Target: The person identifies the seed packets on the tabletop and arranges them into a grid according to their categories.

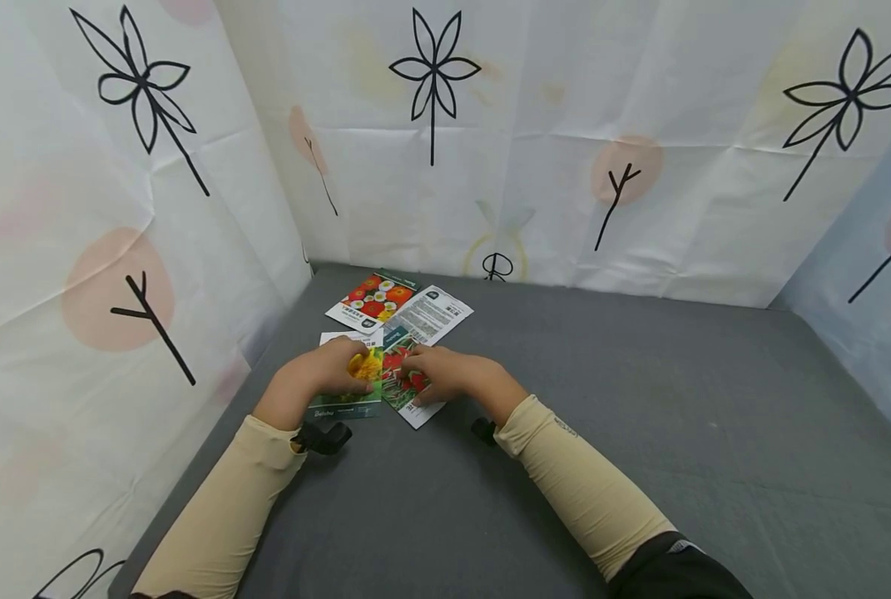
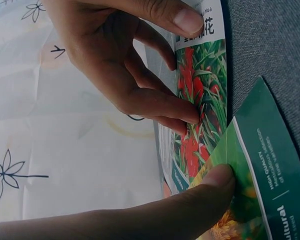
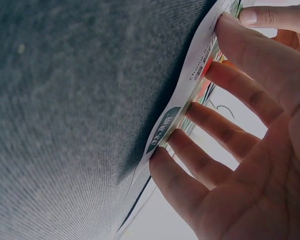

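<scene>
Four-cornered flower seed packets lie together on the grey cloth. My left hand (image 1: 329, 368) rests on the packet with yellow flowers (image 1: 348, 399); its thumb (image 2: 217, 181) presses the green printed face in the left wrist view. Beside it, my right hand (image 1: 452, 374) touches the packet with red flowers (image 1: 393, 388), fingers spread over its face. In the right wrist view the fingertips (image 3: 162, 159) meet this packet's white edge (image 3: 179, 97), which lifts slightly from the cloth. The left hand's other fingertips are hidden in the left wrist view.
Behind the hands lie a packet with red, orange and white flowers (image 1: 378, 299) and a white packet with printed text (image 1: 433, 313). The grey cloth surface (image 1: 640, 399) extends to the right. White patterned fabric (image 1: 535, 108) hangs around the back and sides.
</scene>
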`<state>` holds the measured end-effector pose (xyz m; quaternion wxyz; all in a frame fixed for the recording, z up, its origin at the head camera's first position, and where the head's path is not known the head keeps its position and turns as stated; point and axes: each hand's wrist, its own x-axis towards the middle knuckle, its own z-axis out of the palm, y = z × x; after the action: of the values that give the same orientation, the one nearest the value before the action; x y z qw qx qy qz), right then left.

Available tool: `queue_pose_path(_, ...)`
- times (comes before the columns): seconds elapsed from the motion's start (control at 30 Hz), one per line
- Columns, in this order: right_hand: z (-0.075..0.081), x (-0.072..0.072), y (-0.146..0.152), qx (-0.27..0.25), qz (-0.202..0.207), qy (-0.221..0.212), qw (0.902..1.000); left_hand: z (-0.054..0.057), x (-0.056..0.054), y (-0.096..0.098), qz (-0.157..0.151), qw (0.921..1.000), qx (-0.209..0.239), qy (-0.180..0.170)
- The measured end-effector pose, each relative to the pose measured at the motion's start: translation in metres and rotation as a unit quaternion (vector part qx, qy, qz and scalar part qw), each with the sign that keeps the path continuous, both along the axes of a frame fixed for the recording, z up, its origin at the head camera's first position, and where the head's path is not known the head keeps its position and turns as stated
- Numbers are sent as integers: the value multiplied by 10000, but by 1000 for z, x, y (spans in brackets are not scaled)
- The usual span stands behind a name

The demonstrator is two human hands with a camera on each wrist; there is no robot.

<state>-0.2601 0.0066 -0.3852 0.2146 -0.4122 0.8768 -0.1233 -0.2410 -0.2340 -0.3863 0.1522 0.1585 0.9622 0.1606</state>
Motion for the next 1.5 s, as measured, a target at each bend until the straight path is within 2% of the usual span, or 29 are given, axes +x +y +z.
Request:
queue_pose_path(0.43,-1,-1,2,60,-22,-50,10000,4,3,0,-77,10000,5,6)
queue_pose_path(0.8,1,2,5,38,-70,-148,9999,2,3,1,-96,10000,16,17)
queue_pose_path(1.5,0,4,11,54,-145,-67,9999,1,4,0,-129,9999,22,98)
